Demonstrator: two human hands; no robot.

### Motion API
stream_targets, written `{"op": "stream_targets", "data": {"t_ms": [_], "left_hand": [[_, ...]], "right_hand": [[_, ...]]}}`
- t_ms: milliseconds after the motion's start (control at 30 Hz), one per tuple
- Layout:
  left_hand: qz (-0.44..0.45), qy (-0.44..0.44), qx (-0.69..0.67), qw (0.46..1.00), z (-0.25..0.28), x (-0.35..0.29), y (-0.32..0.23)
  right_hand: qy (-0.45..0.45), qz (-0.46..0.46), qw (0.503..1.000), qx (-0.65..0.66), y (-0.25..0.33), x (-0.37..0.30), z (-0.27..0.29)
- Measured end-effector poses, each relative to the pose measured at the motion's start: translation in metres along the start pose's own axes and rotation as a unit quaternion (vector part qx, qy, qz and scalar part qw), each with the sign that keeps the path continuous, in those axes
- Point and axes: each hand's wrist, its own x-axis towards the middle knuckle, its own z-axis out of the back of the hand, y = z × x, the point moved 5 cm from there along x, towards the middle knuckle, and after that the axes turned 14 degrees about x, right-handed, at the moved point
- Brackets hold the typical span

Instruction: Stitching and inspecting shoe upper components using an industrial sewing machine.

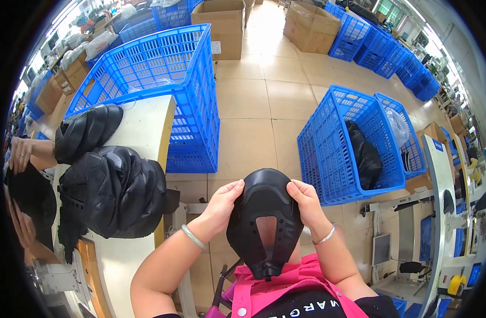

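Observation:
I hold a black shoe upper (246,208) in front of my lap, its rounded toe pointing away from me. Small holes line both sides of its long middle opening, and skin shows through the gap. My left hand (227,204) grips the upper's left edge near the toe, thumb on top. On the opposite edge my right hand (306,201) is closed the same way; the fingers of both hands are partly hidden beneath. To my left, a heap of black shoe uppers (116,191) lies on a pale table (129,265), with a smaller stack (89,132) behind it.
At the far left, another person's hands (21,153) hold a black piece (33,199). A tall blue crate (192,106) stands behind the table. Ahead on the right, a blue crate (328,143) contains a black item (364,156). Cardboard boxes (312,26) stand farther back.

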Motion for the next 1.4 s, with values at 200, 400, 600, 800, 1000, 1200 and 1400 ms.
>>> {"op": "stream_targets", "data": {"t_ms": [200,400,600,800,1000,1200,1400], "left_hand": [[-0.002,-0.029,0.017,0.999,0.002,-0.002,-0.002],[-0.004,-0.032,0.004,0.999,0.0,-0.005,-0.003],[-0.009,-0.027,-0.008,1.0,-0.001,-0.006,-0.004],[-0.006,-0.032,0.001,0.999,0.001,0.001,-0.006],[0.0,-0.024,0.036,0.999,0.004,-0.007,-0.004],[0.071,-0.009,0.217,0.973,-0.001,-0.007,-0.012],[0.067,0.088,0.149,0.983,0.001,-0.007,-0.015]], "right_hand": [[0.0,-0.004,1.0,0.007,-0.002,0.0,0.0],[0.004,-0.009,1.0,-0.003,-0.004,0.0,0.001],[-0.001,-0.02,1.0,-0.008,-0.007,0.003,0.006],[0.0,-0.023,1.0,0.005,-0.006,0.008,0.007],[-0.005,-0.017,0.999,-0.044,-0.007,-0.001,0.002],[-0.009,-0.073,0.997,-0.012,-0.018,-0.004,0.005],[0.047,-0.123,0.991,-0.038,-0.006,0.002,-0.011]]}}
